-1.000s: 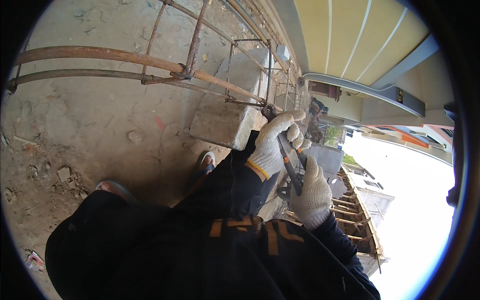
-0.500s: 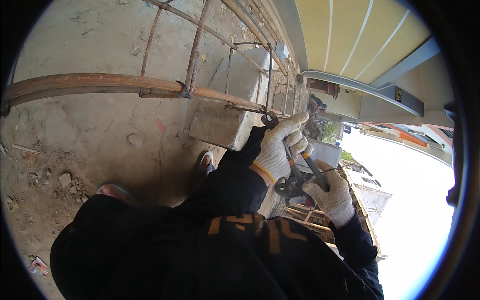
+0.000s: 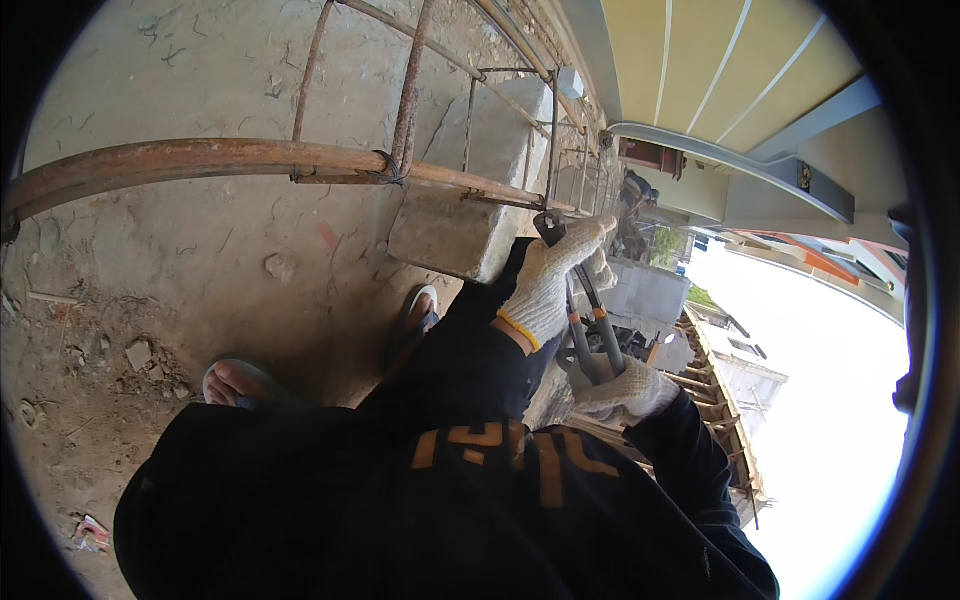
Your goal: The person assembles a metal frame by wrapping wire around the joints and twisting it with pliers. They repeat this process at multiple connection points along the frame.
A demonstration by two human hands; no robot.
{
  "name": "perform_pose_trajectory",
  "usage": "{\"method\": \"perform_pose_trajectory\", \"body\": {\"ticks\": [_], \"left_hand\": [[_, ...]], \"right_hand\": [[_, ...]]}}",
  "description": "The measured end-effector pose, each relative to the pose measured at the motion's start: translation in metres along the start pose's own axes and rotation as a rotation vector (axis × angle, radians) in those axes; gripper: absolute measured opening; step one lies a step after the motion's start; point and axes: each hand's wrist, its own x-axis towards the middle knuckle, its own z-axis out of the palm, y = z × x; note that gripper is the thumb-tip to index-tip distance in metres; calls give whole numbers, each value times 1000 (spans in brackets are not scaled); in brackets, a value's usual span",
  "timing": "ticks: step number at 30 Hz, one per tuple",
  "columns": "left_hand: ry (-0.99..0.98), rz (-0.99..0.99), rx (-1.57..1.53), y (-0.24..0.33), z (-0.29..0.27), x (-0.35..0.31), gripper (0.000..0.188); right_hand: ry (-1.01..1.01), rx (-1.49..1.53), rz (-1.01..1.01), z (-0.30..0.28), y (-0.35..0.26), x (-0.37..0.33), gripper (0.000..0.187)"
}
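Both my hands wear white knitted gloves and are on a pair of long-handled pincers with grey grips and orange bands. My left hand (image 3: 540,290), its cuff edged in yellow, closes around the upper part, just below the dark head (image 3: 549,226). My right hand (image 3: 630,390) wraps round the lower ends of the two handles (image 3: 590,350), which lie close together. The head is beside the end of a rusty steel bar (image 3: 470,183), where a thin crossbar meets it. Whether the jaws grip anything is hidden.
Rusty bars tied with wire (image 3: 390,168) form a cage across the upper left. Behind it a concrete block (image 3: 440,235) lies on dusty ground, near my sandalled feet (image 3: 240,383). Rubble (image 3: 140,355) is at left. A yellow panelled ceiling (image 3: 700,60) hangs at upper right.
My right hand has moved down and left, and the pincers' handles have come closer together. My left hand stays near the head. The whole view has shifted slightly.
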Motion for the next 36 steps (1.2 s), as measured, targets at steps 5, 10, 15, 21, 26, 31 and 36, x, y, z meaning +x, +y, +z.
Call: {"method": "perform_pose_trajectory", "body": {"ticks": [5, 10, 15, 21, 26, 31, 36], "left_hand": [[-72, -16, 55, 10, 8, -1, 48], [-123, 78, -11, 3, 14, 3, 56], [-172, 14, 60, 2, 4, 5, 59], [-235, 95, -314, -14, 15, 7, 25], [267, 108, -291, -23, 49, 13, 27], [214, 184, -394, -10, 61, 22, 14], [-48, 207, -538, 3, 57, 26, 19]], "right_hand": [[4, 43, 169, -6, -33, -13, 16], [660, -632, -197, 27, -34, -29, 33], [534, -419, -147, 32, -35, -28, 38], [890, -1102, -246, 57, -55, -40, 77], [1213, -1784, -262, 51, -57, -29, 92], [923, -1890, -4, -11, -109, -27, 79], [505, -1984, -128, -27, -198, -35, 49]]}}
